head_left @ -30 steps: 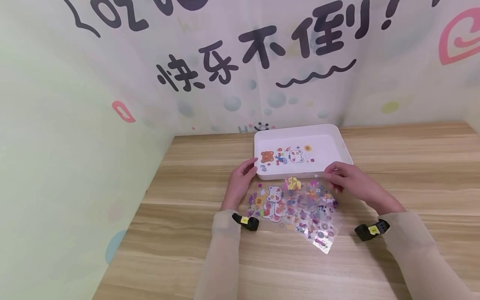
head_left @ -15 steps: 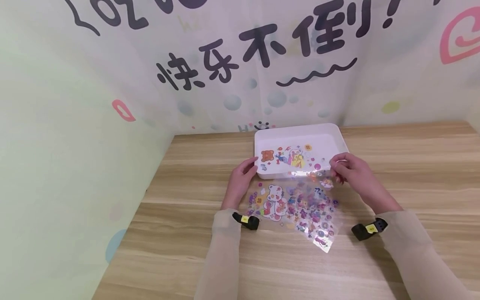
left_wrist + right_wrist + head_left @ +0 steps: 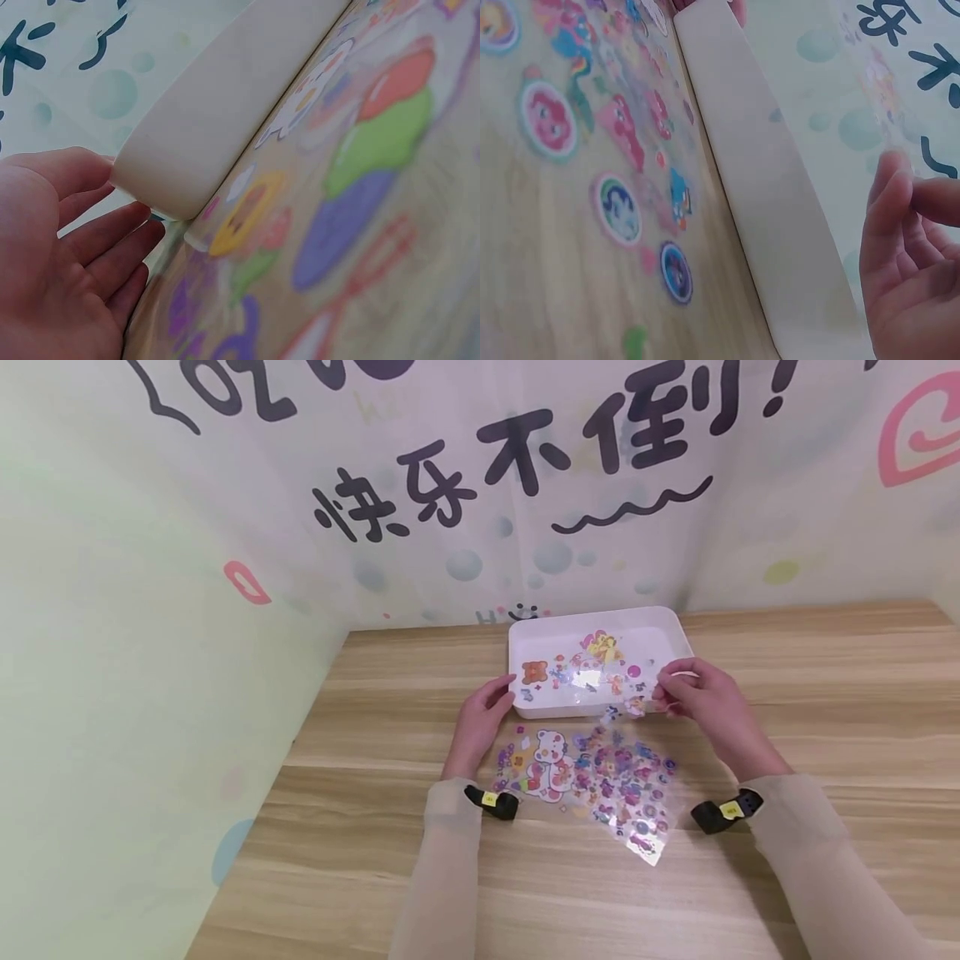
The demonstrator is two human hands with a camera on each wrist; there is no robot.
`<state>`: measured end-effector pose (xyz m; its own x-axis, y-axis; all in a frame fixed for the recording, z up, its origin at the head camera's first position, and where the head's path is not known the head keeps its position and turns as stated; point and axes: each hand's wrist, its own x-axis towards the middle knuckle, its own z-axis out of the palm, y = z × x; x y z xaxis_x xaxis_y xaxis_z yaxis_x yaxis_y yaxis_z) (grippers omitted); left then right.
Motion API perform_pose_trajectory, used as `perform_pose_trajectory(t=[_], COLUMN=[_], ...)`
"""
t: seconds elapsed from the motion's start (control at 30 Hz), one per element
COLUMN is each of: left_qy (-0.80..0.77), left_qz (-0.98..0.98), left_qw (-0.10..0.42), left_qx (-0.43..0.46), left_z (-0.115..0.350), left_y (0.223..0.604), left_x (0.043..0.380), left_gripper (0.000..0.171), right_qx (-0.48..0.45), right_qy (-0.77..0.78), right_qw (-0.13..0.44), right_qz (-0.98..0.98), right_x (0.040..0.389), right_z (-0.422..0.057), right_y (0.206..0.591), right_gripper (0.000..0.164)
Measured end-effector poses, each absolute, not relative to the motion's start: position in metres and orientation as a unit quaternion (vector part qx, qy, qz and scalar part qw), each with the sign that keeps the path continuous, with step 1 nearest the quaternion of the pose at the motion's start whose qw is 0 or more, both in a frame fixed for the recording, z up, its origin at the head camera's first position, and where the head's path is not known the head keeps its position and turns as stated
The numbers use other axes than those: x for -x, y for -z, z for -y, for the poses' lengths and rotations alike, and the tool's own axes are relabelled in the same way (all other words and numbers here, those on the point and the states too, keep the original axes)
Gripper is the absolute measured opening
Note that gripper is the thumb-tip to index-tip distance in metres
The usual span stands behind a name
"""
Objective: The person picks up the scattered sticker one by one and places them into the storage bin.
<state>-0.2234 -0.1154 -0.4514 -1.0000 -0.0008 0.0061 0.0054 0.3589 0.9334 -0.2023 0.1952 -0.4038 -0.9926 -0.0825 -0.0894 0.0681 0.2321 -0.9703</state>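
My left hand [image 3: 482, 717] rests at the near left corner of a shallow white tray [image 3: 667, 628]. Its fairly straight fingers [image 3: 112, 232] touch the outer wall and reach toward the bottom edge. Between thumb and forefinger, my right hand [image 3: 693, 689] pinches a clear sticker sheet [image 3: 602, 647] by its right edge. This sheet hangs over the tray, overlapping it, with glare on its middle. Through it and beside it show stickers in the tray, among them a brown bear sticker [image 3: 534, 672]. In the right wrist view the held sheet looks thin and see-through.
More clear sticker sheets lie overlapping on the wooden table [image 3: 360, 752] in front of the tray. One carries a white bear sticker [image 3: 552, 747]; another sheet [image 3: 630, 785] bears small colourful pony-like figures. A printed cloth backdrop [image 3: 420, 568] hangs right behind the tray.
My right hand has moved slightly up and inward, carrying the pinched sticker sheet off the pile and forward over the tray. My left hand has stayed at the tray's corner.
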Motion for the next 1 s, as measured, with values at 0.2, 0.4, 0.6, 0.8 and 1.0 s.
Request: perform_pose_trajectory(t=[0.2,0.4,0.6,0.8,1.0], left_qy=[0.564,0.565,0.567,0.562,0.563], left_qz=[0.825,0.825,0.824,0.827,0.826], left_qw=[0.001,0.005,0.005,0.007,0.005], left_qx=[0.0,-0.001,0.001,0.001,0.002], left_z=[0.116,0.117,0.118,0.117,0.116], left_y=[0.452,0.452,0.454,0.453,0.451], left_x=[0.223,0.223,0.222,0.224,0.224], left_gripper=[0.031,0.032,0.031,0.031,0.031], right_qx=[-0.007,-0.002,-0.005,-0.007,-0.006], right_qy=[0.639,0.641,0.65,0.644,0.645], right_qw=[0.044,0.042,0.038,0.035,0.027], right_qz=[-0.768,-0.767,-0.759,-0.764,-0.764], right_x=[0.208,0.213,0.215,0.22,0.226], right_z=[-0.187,-0.178,-0.168,-0.161,-0.155], right_y=[0.404,0.404,0.403,0.4,0.401], right_gripper=[0.045,0.046,0.045,0.051,0.053])
